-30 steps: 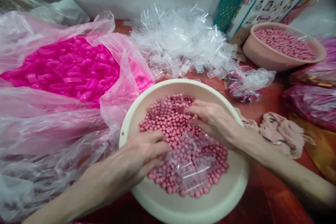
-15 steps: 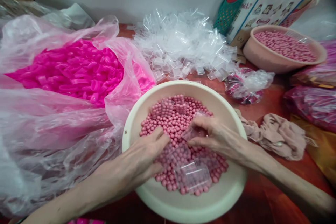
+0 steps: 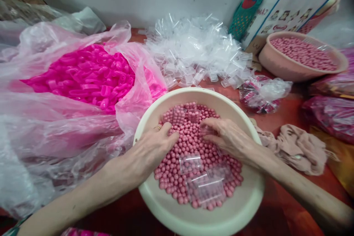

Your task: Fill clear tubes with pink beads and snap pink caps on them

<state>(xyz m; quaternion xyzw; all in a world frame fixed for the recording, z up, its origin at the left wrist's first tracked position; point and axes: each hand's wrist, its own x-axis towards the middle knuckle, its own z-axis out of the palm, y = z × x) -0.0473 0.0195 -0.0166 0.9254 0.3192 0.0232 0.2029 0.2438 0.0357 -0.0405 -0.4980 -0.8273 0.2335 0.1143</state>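
both hands in the bead bowl

the left hand [image 3: 151, 147] was laid flat, fingers loosely spread, on the pink beads [image 3: 190, 143] in the cream bowl [image 3: 243, 206] — nothing gripped. the right hand [image 3: 229, 138] was curled over the beads at the right; whether a clear case [image 3: 190, 163] was held could not be told. further clear cases lay near the bowl's near edge.

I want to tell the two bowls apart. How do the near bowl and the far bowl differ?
The near bowl is cream; the far bowl is pinkish. Both hands, left and right, rest in the near bowl; no hand is at the far bowl. Clear cases lie on the near bowl's balls. Both hold small pink balls.
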